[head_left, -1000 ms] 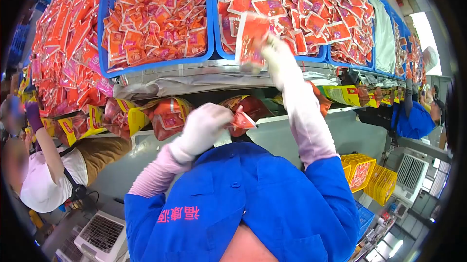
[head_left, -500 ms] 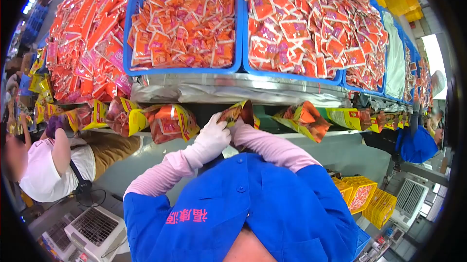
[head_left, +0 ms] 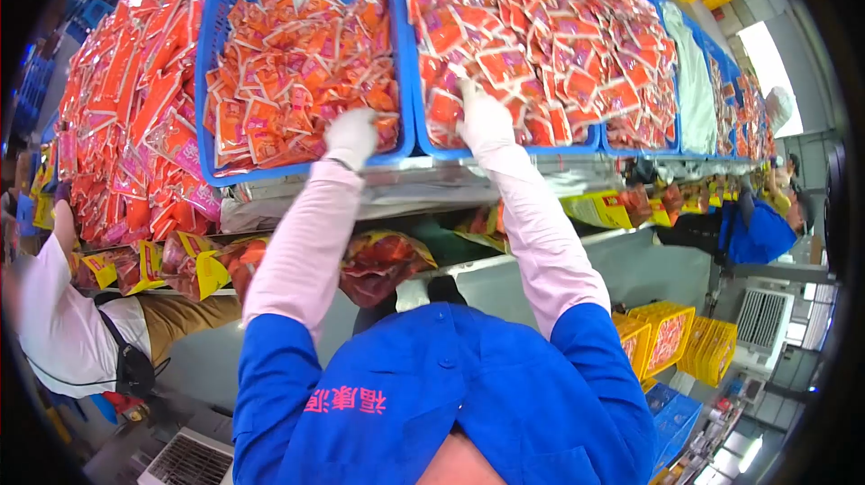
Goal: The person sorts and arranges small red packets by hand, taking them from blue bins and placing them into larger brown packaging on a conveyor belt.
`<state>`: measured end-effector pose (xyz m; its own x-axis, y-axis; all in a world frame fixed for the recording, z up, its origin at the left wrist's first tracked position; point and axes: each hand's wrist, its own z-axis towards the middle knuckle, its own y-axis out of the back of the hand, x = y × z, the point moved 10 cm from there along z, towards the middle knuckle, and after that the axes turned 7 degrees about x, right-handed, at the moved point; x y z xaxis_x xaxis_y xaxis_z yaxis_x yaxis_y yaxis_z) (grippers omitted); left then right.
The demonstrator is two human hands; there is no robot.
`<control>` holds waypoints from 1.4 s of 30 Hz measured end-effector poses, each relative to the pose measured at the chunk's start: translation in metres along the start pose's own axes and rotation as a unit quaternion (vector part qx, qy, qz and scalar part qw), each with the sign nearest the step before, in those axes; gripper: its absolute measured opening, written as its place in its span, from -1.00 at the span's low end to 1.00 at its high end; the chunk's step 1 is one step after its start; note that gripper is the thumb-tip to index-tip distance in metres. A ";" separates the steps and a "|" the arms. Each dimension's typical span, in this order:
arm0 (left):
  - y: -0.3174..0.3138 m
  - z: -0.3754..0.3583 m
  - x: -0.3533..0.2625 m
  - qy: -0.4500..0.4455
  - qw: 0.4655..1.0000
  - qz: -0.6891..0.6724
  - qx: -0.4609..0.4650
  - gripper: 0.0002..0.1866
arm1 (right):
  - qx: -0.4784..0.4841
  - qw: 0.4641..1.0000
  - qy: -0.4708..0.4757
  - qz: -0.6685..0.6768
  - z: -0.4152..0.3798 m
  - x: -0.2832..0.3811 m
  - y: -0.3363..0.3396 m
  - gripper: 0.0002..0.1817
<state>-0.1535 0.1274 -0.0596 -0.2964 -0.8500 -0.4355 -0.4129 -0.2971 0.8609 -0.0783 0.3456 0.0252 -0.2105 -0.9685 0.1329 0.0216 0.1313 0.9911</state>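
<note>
My left hand [head_left: 350, 139], white-gloved and blurred, reaches into the front right corner of a blue basket [head_left: 406, 53] of small red packets [head_left: 293, 80]. Its fingertips are down among the packets and hard to make out. Over the front edge of the neighbouring basket, my right hand [head_left: 487, 117] touches more red-and-white packets [head_left: 577, 53]. Its index finger is stretched out, with the thumb apart from it. Below my forearms stands a yellow-edged bag [head_left: 386, 262] with red contents showing, in a row of similar bags [head_left: 194, 264].
Long red packets [head_left: 135, 98] are heaped at the left. A person in a white top [head_left: 68, 341] stands there, and another in blue [head_left: 759, 237] is at the far right. Yellow crates [head_left: 667, 336] stand behind me on the right. A metal ledge [head_left: 432, 181] runs below the baskets.
Both hands have left the bag in front of me and moved up and apart to the two baskets. My view has shifted slightly, and the person at the left has moved.
</note>
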 end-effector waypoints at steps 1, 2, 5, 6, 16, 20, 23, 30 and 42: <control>0.012 -0.010 0.008 -0.040 0.997 -0.038 -0.053 -0.73 | -0.017 0.998 0.001 0.057 -0.012 -0.010 0.006 -0.43; 0.031 -0.029 0.011 -0.075 0.984 -0.113 -0.116 -0.77 | -0.111 0.985 0.116 0.068 -0.029 -0.011 0.028 -0.54; 0.062 -0.110 -0.057 -0.147 0.921 -0.362 -0.007 -0.90 | 0.028 0.924 -0.033 0.379 -0.055 -0.072 0.047 -0.64; 0.052 -0.139 -0.092 -0.167 0.853 -0.494 0.042 -0.86 | 0.073 0.870 -0.069 0.482 -0.075 -0.083 0.056 -0.66; -0.093 -0.210 -0.199 -0.336 0.923 0.141 0.124 -0.65 | 0.338 0.923 0.169 0.072 -0.211 -0.019 -0.007 -0.74; -0.076 -0.229 -0.197 -0.429 0.891 0.145 0.018 -0.90 | 0.492 0.862 0.111 -0.055 -0.213 0.015 -0.126 -0.79; -0.087 -0.251 -0.195 -0.459 0.873 0.168 0.014 -0.90 | 0.452 0.873 0.177 -0.046 -0.207 0.025 -0.222 -0.70; 0.060 -0.185 -0.129 -0.399 0.912 -0.059 -0.077 -0.88 | 0.369 0.921 0.051 -0.110 -0.186 0.044 -0.044 -0.68; 0.053 -0.027 0.009 -0.142 0.968 -0.012 -0.207 -0.80 | -0.020 0.999 -0.022 -0.012 -0.026 -0.024 -0.008 -0.74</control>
<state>-0.1547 0.0927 -0.0106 -0.5397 -0.7043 -0.4613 -0.0595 -0.5146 0.8553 -0.0476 0.3627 0.0142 -0.2545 -0.9609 0.1091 0.0546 0.0983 0.9937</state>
